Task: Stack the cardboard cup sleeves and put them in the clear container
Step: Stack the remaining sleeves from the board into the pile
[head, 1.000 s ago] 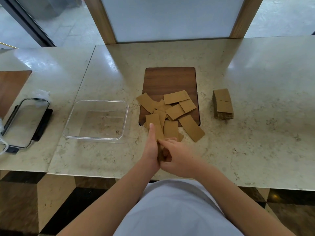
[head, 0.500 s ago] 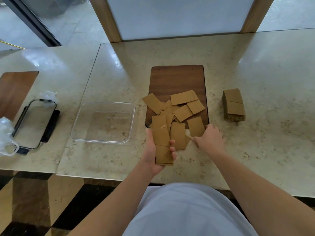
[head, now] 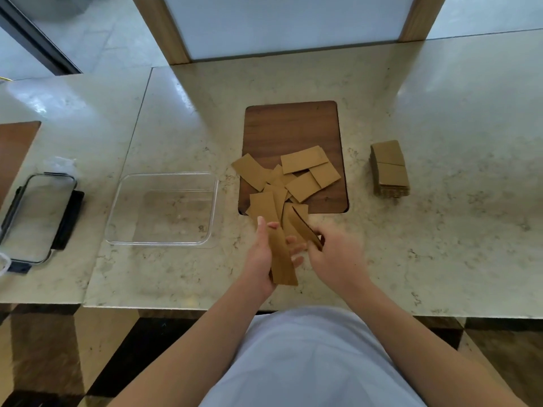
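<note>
Several brown cardboard cup sleeves (head: 304, 167) lie scattered over the near end of a dark wooden board (head: 291, 127). My left hand (head: 260, 257) holds a small stack of sleeves (head: 282, 259) upright above the counter's front part. My right hand (head: 335, 257) pinches one more sleeve (head: 305, 229), tilted on edge, just right of that stack. The clear container (head: 117, 221) stands with nothing in it to the left of the board. A neat pile of sleeves (head: 389, 168) sits on the counter to the right.
A clear lid with black clips (head: 35, 218) lies at the far left, with a bit of crumpled plastic (head: 60, 163) behind it. Another wooden board (head: 14, 148) shows at the left edge. The marble counter's front edge (head: 176, 305) runs just below my hands.
My right hand reached to the loose sleeves near the board, picked one up and brought it back toward the stack in my left hand. The left hand stayed near the front.
</note>
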The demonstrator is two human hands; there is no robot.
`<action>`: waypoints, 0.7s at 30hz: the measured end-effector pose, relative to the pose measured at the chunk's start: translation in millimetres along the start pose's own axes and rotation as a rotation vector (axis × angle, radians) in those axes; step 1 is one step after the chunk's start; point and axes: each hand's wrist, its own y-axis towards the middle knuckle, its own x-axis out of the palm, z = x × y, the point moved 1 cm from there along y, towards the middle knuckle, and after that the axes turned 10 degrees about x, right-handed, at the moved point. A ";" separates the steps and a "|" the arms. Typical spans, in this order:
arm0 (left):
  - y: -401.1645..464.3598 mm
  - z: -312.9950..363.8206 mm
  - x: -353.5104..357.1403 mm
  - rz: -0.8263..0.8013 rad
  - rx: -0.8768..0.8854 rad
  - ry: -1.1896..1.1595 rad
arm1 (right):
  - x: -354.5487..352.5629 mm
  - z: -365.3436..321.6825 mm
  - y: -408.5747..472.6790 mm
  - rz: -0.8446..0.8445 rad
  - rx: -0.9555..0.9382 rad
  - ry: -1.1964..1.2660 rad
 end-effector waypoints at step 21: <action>6.7 9.6 -13.6 -0.007 -0.087 -0.297 | 35.5 2.9 101.6 -0.189 0.336 -0.337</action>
